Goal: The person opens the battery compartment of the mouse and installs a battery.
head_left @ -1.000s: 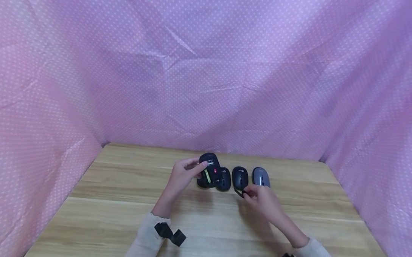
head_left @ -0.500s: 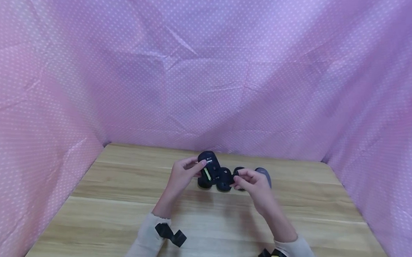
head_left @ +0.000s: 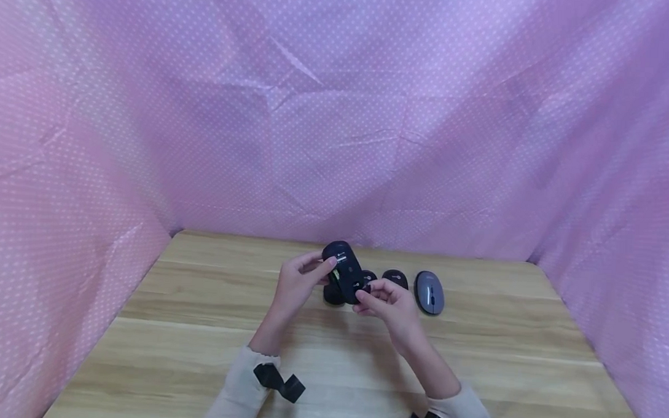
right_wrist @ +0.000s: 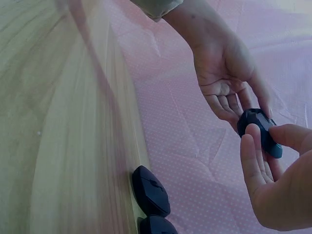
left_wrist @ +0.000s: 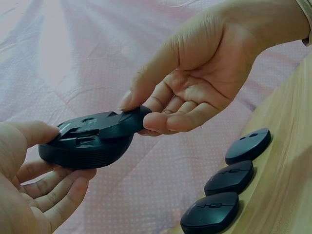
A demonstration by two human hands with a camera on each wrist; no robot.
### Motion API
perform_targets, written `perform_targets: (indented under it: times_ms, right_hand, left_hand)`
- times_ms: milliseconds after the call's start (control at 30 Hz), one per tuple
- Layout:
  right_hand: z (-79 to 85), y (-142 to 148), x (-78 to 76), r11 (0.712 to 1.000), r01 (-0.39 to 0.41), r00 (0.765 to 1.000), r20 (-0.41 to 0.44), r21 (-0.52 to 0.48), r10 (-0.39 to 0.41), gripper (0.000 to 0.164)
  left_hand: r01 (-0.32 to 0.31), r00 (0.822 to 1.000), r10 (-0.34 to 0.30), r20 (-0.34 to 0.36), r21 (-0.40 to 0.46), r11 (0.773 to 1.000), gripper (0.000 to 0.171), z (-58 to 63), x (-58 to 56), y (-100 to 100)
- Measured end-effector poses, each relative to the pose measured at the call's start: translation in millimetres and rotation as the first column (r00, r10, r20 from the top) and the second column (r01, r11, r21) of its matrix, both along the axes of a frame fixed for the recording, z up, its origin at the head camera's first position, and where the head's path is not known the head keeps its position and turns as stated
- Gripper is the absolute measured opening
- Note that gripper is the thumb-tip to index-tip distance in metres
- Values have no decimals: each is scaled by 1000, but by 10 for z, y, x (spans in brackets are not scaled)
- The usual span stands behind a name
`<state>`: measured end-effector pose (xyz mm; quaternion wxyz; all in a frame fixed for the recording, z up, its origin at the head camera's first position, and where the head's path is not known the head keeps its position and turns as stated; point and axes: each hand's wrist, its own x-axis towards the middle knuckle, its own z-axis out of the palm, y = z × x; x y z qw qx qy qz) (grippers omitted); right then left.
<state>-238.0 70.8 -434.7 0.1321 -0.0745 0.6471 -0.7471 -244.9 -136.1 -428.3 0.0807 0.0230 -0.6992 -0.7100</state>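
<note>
Underside up and raised over the table, a black computer mouse is gripped by my left hand, thumb on its underside and fingers beneath. A bit of a green battery shows in its compartment. My right hand pinches a black battery cover between thumb and fingers. In the left wrist view the cover lies at a slant over one end of the mouse, with part of the compartment still exposed. The right wrist view shows both hands meeting at the mouse, the right fingers hiding part of it.
On the wooden table stands a row of mice. A black mouse sits partly behind the held one, then come two more black mice, one partly behind the right hand. A grey mouse ends the row. Pink dotted cloth surrounds the table.
My right hand has brought the battery cover left from in front of the row onto the held mouse, now partly covering the battery. The grey mouse has come into full view. The left hand barely moved.
</note>
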Motion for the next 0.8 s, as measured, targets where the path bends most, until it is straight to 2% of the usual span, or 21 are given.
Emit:
perform_targets:
  times_ms: [200,500,800]
  right_hand:
    - [1,-39,34,998,69,997,29,3,-69,21]
    - [-20,-82,75,991,134,989,64,8,-134,22]
    - [-45,-122,107,981,196,980,44,-11,-195,22]
  left_hand:
    - [24,1000,-24,-18,-34,999,29,3,6,25]
    - [39,999,-40,-29,-32,999,30,2,14,55]
    - [26,999,-27,-33,-34,999,31,5,27,67]
